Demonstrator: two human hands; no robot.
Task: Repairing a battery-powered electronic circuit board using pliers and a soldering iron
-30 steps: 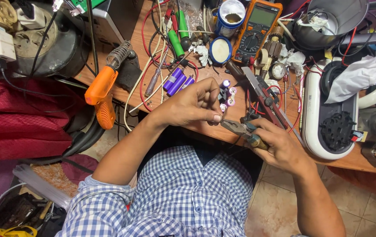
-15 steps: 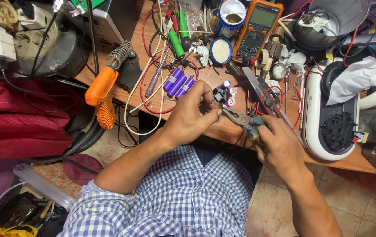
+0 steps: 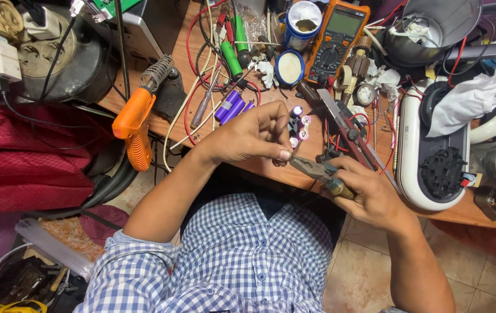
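Observation:
My left hand [image 3: 252, 137] hovers over the front edge of the wooden workbench [image 3: 271, 168], its thumb and fingers pinched together on something too small to make out, right at the jaws of a pair of pliers [image 3: 317, 173]. My right hand [image 3: 369, 194] grips the pliers' handles. Just beyond my left hand stands a small pack of purple battery cells [image 3: 297, 124]. Two loose purple cells [image 3: 229, 106] lie to its left among red and white wires.
An orange soldering gun [image 3: 135, 119] hangs over the bench's left edge. An orange multimeter [image 3: 338, 36], a blue-rimmed tin [image 3: 290, 67], a green-handled screwdriver [image 3: 231, 55] and a white appliance base [image 3: 433, 156] crowd the bench. Red cloth [image 3: 16, 168] lies at left.
My left hand has drawn back from the battery pack toward the bench's front edge. The pliers have moved left with their jaws now meeting my left fingertips.

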